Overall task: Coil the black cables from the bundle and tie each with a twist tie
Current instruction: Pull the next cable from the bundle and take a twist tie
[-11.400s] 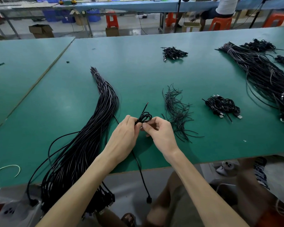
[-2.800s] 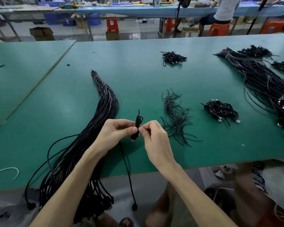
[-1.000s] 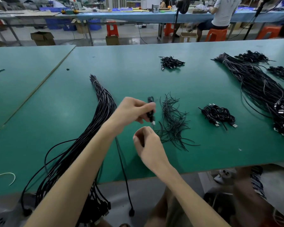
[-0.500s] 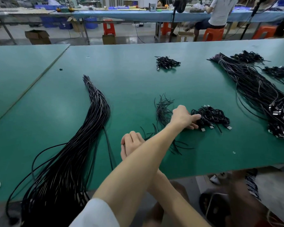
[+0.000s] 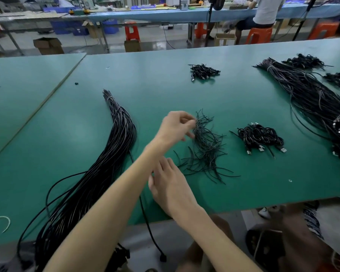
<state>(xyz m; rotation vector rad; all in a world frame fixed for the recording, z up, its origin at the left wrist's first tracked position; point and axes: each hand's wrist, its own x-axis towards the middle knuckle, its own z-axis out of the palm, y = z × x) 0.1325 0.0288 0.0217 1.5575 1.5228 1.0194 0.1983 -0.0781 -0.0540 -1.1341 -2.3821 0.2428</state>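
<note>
A long bundle of black cables point(image 5: 110, 158) lies on the green table point(image 5: 185, 91), left of my arms, and hangs over the near edge. A loose pile of black twist ties point(image 5: 206, 152) lies in the middle. My left hand point(image 5: 175, 128) reaches across to the pile's top left edge, its thumb and fingers pinching at a twist tie. My right hand point(image 5: 169, 185) lies lower, partly under my left forearm, fingers straight and holding nothing. One loose cable point(image 5: 147, 222) runs beside it and off the table edge. Tied coils point(image 5: 260, 137) lie to the right of the ties.
A second large cable bundle point(image 5: 312, 103) spreads along the right side. A small heap of coils point(image 5: 202, 71) sits further back, with more at the far right point(image 5: 304, 61). A white tie point(image 5: 2, 220) lies at the near left. A person sits at a bench behind.
My left hand has drawn back from the heap of tied coils, leaving the coil there, and now reaches the twist ties. My right hand's fingers have straightened.
</note>
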